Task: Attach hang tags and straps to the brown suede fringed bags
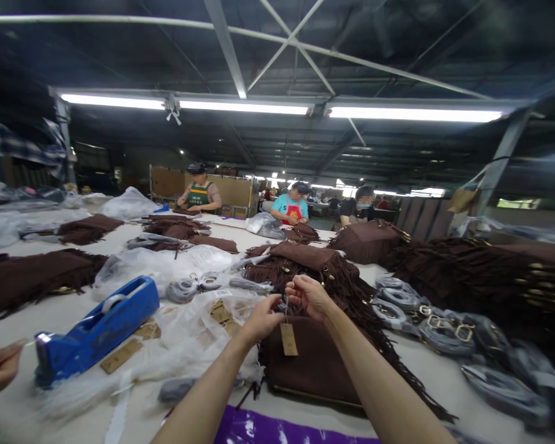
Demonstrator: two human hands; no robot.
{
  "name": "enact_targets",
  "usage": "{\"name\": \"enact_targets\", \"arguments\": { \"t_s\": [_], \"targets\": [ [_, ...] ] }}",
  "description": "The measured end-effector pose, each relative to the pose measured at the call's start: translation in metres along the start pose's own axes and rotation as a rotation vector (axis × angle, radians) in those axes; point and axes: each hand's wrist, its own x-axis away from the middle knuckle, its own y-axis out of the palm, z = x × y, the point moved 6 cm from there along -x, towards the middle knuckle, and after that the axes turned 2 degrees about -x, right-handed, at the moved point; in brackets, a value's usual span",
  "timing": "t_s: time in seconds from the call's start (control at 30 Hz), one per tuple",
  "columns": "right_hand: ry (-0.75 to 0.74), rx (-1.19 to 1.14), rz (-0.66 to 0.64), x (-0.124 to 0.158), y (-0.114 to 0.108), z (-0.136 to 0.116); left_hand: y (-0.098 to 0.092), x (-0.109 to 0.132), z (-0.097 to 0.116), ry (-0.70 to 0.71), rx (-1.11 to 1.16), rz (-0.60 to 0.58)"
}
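A small tan hang tag (pixel 289 340) dangles on a thin string over a dark brown fringed bag (pixel 312 364) lying in front of me. My right hand (pixel 311 297) pinches the upper end of the tag string, above the bag's top edge. Close beside it, my left hand (pixel 263 319) has its thumb and fingers curled together by the string; what they grip is too small to tell. Long fringe hangs along the bag's right side. More brown fringed bags (pixel 300 256) are piled just behind.
A blue tape dispenser (pixel 97 330) stands at left, another person's hand (pixel 0 370) beside it. Clear plastic bags (pixel 166 265) and loose tags (pixel 121 356) lie around. Wrapped straps (pixel 430 327) and stacked bags (pixel 467 277) fill the right. Purple plastic (pixel 277 428) lies nearest me. Several people work beyond.
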Motion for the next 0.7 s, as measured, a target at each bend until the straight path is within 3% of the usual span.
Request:
{"name": "enact_targets", "arguments": {
  "t_s": [0.13, 0.23, 0.4, 0.47, 0.57, 0.63, 0.7],
  "targets": [
    [-0.038, -0.001, 0.005, 0.019, -0.01, -0.025, 0.031, 0.003, 0.016, -0.021, 0.184, -0.105],
    [-0.069, 0.019, 0.041, 0.052, -0.035, -0.057, 0.055, 0.011, 0.035, -0.018, 0.319, -0.19],
    [-0.096, 0.099, 0.103, 0.136, -0.091, -0.109, 0.105, 0.022, 0.097, 0.027, 0.531, -0.384],
    [-0.12, 0.127, 0.15, 0.171, -0.112, -0.122, 0.13, 0.028, 0.123, 0.052, 0.556, -0.536],
    [-0.17, 0.164, 0.262, 0.217, -0.147, -0.132, 0.168, 0.037, 0.145, 0.097, 0.397, -0.787],
    [-0.185, 0.22, 0.356, 0.242, -0.171, -0.132, 0.185, 0.031, 0.145, 0.197, 0.128, -0.751],
    [-0.189, 0.32, 0.427, 0.259, -0.191, -0.128, 0.2, 0.021, 0.143, 0.33, -0.158, -0.6]
  ]
}}
